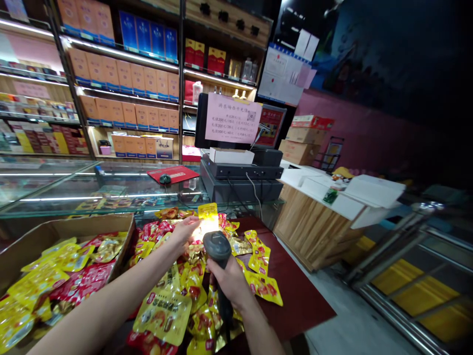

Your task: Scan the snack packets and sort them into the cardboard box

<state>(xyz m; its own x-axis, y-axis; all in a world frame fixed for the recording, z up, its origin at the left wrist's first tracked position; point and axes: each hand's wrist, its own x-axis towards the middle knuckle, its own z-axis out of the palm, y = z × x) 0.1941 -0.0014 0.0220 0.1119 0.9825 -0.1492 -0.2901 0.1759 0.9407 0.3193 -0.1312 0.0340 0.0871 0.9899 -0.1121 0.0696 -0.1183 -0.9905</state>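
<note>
My right hand is wrapped round the handle of a dark barcode scanner. Bright light from its head falls on a yellow snack packet, which my left hand pinches by its left side. The glare hides much of that packet's face. Below both hands lies a loose pile of yellow, red and gold snack packets, spread over a dark red surface.
On the left stands an open cardboard box holding more packets. Behind the pile are a glass counter, a red mouse pad with a mouse, and a monitor on a dark cash drawer. A metal railing stands at right.
</note>
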